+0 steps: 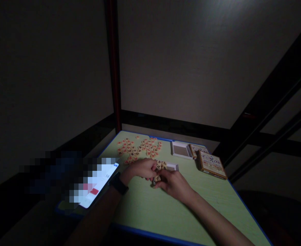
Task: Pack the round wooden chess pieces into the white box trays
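Note:
A white box tray [176,166] lies on the table in front of me, with several round Chinese chess pieces [161,164] inside its left part. My right hand [174,182] reaches over the tray's near side, thumb and fingers closed around a Chinese chess piece [157,178] at its near-left corner. Just left of it, my left hand [144,168] has its fingers curled down beside the tray; what they hold, if anything, is hidden. Beyond my left hand, many loose chess pieces [150,147] with red or dark characters are scattered on the table.
The green table [140,212] has a blue edge. At its left side a lit tablet or phone [99,184] is partly blurred. Another white box tray [182,150] lies at the back, beside two printed boxes, the nearer box [212,164] at the right edge. Walls stand behind.

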Demonstrator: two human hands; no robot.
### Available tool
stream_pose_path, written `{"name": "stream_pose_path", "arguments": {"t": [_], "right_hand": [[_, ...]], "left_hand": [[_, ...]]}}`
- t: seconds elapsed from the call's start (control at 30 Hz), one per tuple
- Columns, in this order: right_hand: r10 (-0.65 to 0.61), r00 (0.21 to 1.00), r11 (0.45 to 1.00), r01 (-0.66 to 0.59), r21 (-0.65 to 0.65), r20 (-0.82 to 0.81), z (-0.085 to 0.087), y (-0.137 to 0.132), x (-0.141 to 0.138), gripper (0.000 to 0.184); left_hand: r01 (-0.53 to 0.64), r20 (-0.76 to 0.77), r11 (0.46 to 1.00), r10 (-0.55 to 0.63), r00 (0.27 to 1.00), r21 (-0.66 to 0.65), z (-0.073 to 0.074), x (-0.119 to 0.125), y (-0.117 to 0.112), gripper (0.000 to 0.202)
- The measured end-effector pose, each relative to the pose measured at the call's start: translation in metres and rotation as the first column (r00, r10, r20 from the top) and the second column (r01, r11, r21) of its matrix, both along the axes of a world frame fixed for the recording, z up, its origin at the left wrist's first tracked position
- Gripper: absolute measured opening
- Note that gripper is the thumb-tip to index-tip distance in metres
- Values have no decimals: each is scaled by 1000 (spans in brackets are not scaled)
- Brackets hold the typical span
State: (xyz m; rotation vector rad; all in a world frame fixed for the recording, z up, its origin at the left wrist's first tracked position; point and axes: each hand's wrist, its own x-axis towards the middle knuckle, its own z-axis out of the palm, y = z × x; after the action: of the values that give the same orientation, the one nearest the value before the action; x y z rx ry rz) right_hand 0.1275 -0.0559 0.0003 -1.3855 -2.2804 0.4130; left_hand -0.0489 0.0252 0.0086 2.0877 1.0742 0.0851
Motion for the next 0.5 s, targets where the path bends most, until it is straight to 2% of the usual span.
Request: {"name": "stream_pose_path", "arguments": {"t": [0.5], "right_hand": [[22,997,1000,-24,-16,-80,-2,0,1,19]], "left_hand": [[-16,33,999,17,999,-36,4,1,-5,13]]}}
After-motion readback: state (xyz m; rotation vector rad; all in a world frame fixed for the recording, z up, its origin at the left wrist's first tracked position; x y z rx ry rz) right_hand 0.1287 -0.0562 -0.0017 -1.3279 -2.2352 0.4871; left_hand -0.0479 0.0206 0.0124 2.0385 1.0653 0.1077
